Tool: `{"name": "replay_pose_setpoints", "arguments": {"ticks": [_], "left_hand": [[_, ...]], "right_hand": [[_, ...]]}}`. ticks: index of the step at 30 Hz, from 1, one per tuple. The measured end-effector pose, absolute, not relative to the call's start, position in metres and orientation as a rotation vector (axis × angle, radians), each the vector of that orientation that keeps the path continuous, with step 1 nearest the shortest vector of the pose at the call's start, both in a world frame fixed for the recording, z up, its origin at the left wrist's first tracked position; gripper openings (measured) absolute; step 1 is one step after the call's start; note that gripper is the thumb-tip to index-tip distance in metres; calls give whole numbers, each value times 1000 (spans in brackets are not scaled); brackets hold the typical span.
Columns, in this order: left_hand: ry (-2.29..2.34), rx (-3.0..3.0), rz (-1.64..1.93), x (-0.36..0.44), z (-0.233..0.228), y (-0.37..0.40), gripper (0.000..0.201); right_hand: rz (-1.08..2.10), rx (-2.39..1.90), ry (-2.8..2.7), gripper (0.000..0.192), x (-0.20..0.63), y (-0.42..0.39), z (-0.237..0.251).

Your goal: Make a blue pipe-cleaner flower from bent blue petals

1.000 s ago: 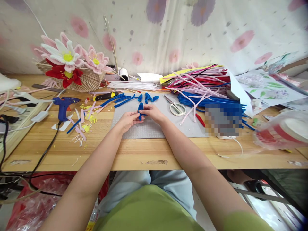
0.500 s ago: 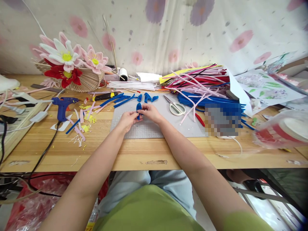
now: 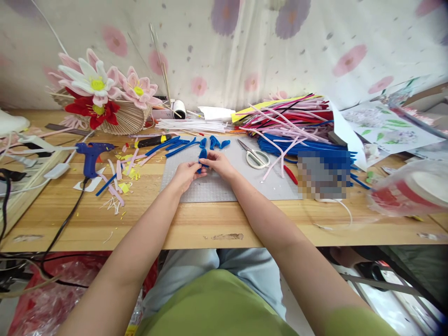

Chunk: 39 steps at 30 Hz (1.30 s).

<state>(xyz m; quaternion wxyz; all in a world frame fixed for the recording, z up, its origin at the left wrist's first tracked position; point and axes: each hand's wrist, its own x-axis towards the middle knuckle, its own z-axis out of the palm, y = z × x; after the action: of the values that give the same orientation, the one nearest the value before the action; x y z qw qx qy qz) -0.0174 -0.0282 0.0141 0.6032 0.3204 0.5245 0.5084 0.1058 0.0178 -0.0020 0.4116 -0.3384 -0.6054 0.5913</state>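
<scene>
Fingertips of both your hands pinch the blue petal (image 3: pixel 202 155).
Left hand (image 3: pixel 185 175) at 7 o'clock of it, right hand (image 3: pixel 219 163) at 4; scissors (image 3: pixel 255 155) at 3.

Scissors (image 3: pixel 255 155) on the grey mat (image 3: pixel 224 186), blue glue gun (image 3: pixel 91 155) left, pipe-cleaner pile (image 3: pixel 294 121) behind.

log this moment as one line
left hand: pinching blue petal piece | right hand: pinching same piece | over grey cutting mat | scissors idle

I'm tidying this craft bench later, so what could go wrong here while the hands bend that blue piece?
The glue gun lies among scraps with its cord trailing off the table edge; a snag could pull it down. The scissors lie near the right hand, within elbow reach.
</scene>
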Motion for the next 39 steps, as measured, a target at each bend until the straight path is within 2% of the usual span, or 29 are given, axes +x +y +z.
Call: {"name": "replay_pose_setpoints", "arguments": {"ticks": [6,15,24,32,39], "left_hand": [[1313,894,1063,-15,14,-28,12],[1261,874,1084,-3,12,-25,8],[1252,797,1248,-7,10,-28,11],[1231,802,1167,-9,12,-28,17],[1309,925,1093,-11,13,-30,15]], "right_hand": [[1246,-993,-1397,34,108,24,-2],[1307,-1071,-1143,36,102,25,-4],[1527,-926,-1454,29,118,21,10],[1319,-955,-1521,24,108,23,3],[1343,-934,-1516,32,113,23,-1]]}}
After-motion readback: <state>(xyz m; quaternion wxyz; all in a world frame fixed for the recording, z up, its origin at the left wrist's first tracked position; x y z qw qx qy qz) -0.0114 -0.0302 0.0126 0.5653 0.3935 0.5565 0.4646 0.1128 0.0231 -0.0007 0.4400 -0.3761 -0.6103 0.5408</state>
